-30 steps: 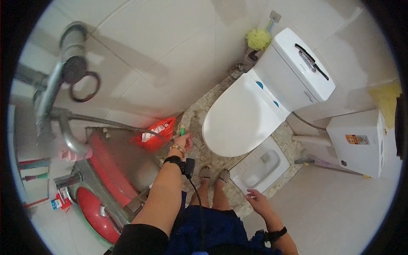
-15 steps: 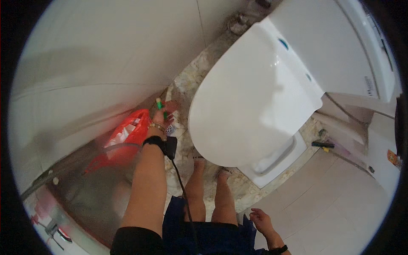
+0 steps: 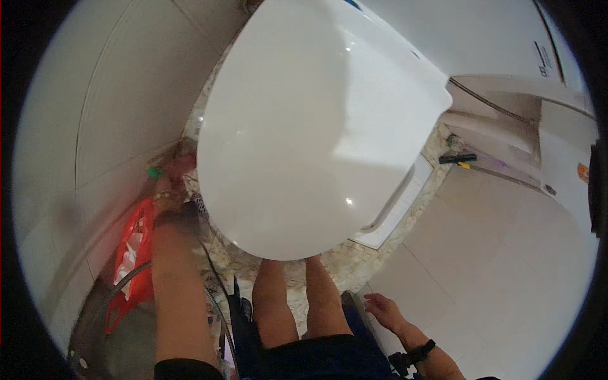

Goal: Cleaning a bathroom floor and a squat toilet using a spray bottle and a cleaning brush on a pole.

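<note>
My left hand (image 3: 170,182) reaches down by the left side of the white toilet, close to the tiled wall, and holds a small green-tipped thing (image 3: 154,171); motion blur hides what it is. A dark band sits on that wrist and a thin black cord runs down from it. The closed white toilet lid (image 3: 304,126) fills the middle of the view. My right hand (image 3: 383,310) hangs low beside my right leg, fingers loosely apart and holding nothing, with a dark band on its wrist. My two bare legs stand just in front of the toilet bowl.
A red plastic bag (image 3: 132,253) lies on the floor at the lower left, next to a round metal basin (image 3: 95,329). A speckled stone strip (image 3: 354,263) surrounds the toilet base. Pale floor tiles (image 3: 506,266) spread to the right. The white cistern (image 3: 506,44) stands behind.
My head has dropped closer to the toilet, so the lid now fills the view. My left hand has reached further down along the toilet's left side. The sink pipes have left the view.
</note>
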Available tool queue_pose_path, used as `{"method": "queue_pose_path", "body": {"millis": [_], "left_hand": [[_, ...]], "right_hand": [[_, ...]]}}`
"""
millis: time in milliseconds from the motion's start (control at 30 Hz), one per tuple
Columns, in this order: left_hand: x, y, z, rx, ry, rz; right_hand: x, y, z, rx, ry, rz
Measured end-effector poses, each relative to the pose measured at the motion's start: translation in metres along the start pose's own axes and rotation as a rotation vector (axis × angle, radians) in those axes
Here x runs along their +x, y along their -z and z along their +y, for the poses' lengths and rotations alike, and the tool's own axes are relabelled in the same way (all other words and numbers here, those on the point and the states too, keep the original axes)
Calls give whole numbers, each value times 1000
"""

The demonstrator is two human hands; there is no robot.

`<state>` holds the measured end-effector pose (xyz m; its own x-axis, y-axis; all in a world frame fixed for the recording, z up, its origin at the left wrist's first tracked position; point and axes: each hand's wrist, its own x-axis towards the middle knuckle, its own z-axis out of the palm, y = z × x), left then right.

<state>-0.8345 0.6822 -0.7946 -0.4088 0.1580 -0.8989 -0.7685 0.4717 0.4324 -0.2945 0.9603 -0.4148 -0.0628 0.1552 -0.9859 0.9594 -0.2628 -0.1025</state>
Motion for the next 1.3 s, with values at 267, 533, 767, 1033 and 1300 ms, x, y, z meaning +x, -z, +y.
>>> {"method": "queue_pose_path", "body": {"millis": [267, 533, 767, 1033, 1300], "left_hand": [[-129, -7, -56, 716, -191, -51], [-176, -48, -11, -236, 956, 35], [-404, -173, 36, 194, 83, -212], [-458, -210, 6, 380, -46, -186], [-545, -340, -39, 548, -64, -304]], "right_hand": [[-26, -3, -8, 108, 76, 72], [-62, 8, -3, 199, 146, 118], [-87, 83, 37, -37, 264, 258], [-22, 290, 132, -350, 279, 757], [-137, 513, 115, -587, -12, 1332]]}}
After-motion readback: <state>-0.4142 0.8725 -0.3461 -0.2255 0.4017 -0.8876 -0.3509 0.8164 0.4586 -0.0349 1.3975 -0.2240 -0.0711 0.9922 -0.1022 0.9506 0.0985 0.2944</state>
